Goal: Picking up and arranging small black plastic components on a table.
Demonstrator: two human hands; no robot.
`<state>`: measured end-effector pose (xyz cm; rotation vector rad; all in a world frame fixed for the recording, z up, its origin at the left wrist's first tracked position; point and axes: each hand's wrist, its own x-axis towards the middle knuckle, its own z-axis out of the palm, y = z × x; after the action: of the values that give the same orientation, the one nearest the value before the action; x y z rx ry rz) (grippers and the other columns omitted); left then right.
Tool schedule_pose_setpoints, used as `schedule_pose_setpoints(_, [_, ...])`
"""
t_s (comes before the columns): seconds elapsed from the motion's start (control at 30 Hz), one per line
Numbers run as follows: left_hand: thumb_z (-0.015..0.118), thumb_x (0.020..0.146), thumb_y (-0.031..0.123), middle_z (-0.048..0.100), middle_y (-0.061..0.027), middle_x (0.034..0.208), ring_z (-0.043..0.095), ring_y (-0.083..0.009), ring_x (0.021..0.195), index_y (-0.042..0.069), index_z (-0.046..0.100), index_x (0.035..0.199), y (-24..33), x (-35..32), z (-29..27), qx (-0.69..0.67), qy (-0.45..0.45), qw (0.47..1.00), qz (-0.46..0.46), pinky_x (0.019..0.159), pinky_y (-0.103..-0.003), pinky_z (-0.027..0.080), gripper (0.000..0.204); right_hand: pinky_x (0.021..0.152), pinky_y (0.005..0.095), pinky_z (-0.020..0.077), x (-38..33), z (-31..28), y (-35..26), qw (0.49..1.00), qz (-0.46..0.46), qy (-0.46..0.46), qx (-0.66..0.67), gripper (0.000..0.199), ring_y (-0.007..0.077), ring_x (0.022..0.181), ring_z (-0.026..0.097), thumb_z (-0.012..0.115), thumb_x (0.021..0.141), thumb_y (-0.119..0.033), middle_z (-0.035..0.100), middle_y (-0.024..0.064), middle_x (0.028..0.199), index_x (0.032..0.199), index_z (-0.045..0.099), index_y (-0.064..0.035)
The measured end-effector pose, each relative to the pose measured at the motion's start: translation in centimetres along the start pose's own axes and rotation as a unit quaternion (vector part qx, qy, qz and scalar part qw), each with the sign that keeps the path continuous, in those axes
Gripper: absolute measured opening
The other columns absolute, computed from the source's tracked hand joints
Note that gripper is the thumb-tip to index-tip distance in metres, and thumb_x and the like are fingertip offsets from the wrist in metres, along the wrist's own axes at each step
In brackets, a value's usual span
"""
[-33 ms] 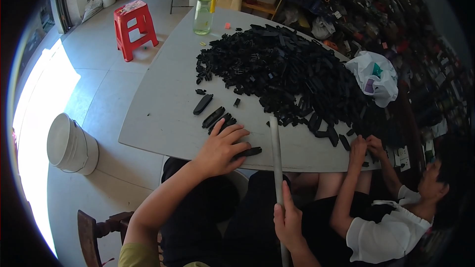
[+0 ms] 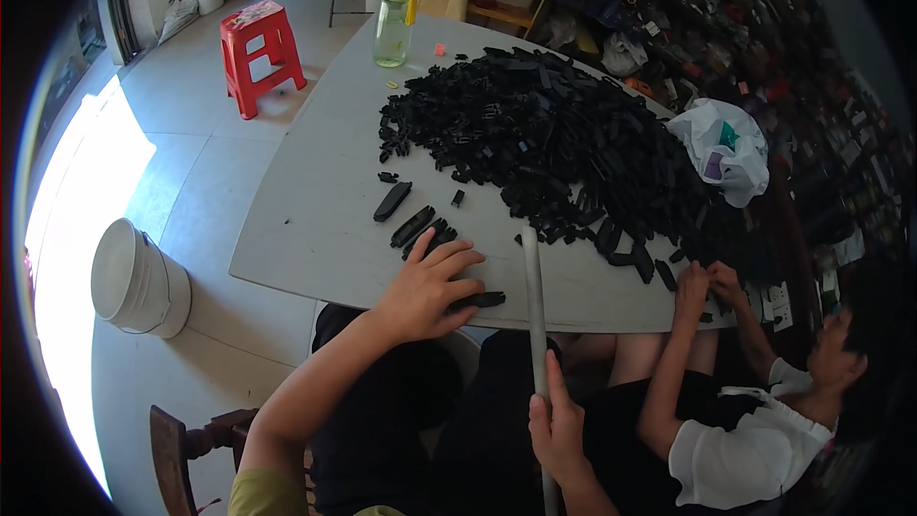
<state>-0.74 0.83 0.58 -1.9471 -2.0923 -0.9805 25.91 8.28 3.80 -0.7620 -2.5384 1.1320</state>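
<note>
My left hand [image 2: 430,287] rests at the table's near edge with its fingers spread. A long black plastic part [image 2: 485,300] lies between its thumb and index finger, seemingly pinched there. Just beyond the fingertips, several similar black parts [image 2: 414,226] lie side by side, partly hidden by the hand. My right hand [image 2: 558,420] is wrapped round a straight grey rod [image 2: 534,296], which stands up past the table edge. Another dark part [image 2: 392,201] and a small black piece [image 2: 458,198] lie farther out.
A large heap of black plastic parts [image 2: 544,124] covers much of the table [image 2: 296,201]. A green bottle [image 2: 392,24] and a white plastic bag [image 2: 721,148] stand beyond. At right, a co-worker's hands [image 2: 707,282] handle something small. A bucket [image 2: 143,277] and red stool [image 2: 260,57] are left.
The outer end of the black part at my left hand has tilted slightly toward me. The rod's top has shifted very slightly. Otherwise both hands stay in place.
</note>
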Motion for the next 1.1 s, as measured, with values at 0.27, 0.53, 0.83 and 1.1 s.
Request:
schedule_pose_setpoints(0.27, [0.076, 0.075, 0.027, 0.053, -0.0071, 0.129, 0.044, -0.0275, 0.129, 0.014, 0.064, 0.102, 0.2, -1.2, -0.6, -0.035, 0.055, 0.995, -0.074, 0.111, -0.056, 0.024, 0.032, 0.052, 0.0219, 0.0432, -0.6, 0.7, 1.1, 0.999, 0.008, -0.003, 0.032, 0.062, 0.0062, 0.055, 0.049, 0.048, 0.094, -0.005, 0.049, 0.0, 0.065, 0.152, 0.024, -0.0066])
schedule_pose_setpoints(0.53, [0.075, 0.073, 0.019, 0.051, -0.0062, 0.131, 0.042, -0.0269, 0.13, 0.014, 0.064, 0.096, -0.1, -2.6, -1.2, 0.029, 0.048, 0.992, -0.112, 0.111, -0.055, 0.024, 0.026, 0.057, 0.0258, 0.0477, -2.0, 1.1, 1.0, 0.997, 0.051, -0.05, 0.036, 0.06, 0.0118, 0.061, 0.058, 0.049, 0.096, -0.008, 0.056, 0.0065, 0.072, 0.151, 0.025, -0.006])
schedule_pose_setpoints(0.83, [0.076, 0.074, 0.02, 0.052, -0.0059, 0.128, 0.042, -0.026, 0.13, 0.013, 0.065, 0.094, 0.3, -1.3, 0.5, 0.003, 0.048, 0.991, -0.121, 0.112, -0.054, 0.023, 0.024, 0.056, 0.024, 0.0466, -2.6, -0.2, -0.8, 1.0, 0.008, 0.0, 0.023, 0.058, 0.0113, 0.061, 0.057, 0.05, 0.095, -0.007, 0.058, 0.0075, 0.074, 0.149, 0.029, -0.0007])
schedule_pose_setpoints(1.1, [0.079, 0.071, 0.02, 0.053, -0.0052, 0.128, 0.041, -0.0277, 0.131, 0.015, 0.066, 0.089, 0.5, -0.9, 0.9, -0.007, 0.054, 0.99, -0.132, 0.112, -0.056, 0.019, 0.023, 0.057, 0.0253, 0.0468, -0.5, -0.6, 0.0, 0.999, -0.041, 0.02, -0.016, 0.057, 0.0126, 0.063, 0.056, 0.051, 0.095, -0.004, 0.058, 0.0093, 0.078, 0.148, 0.031, -0.0006])
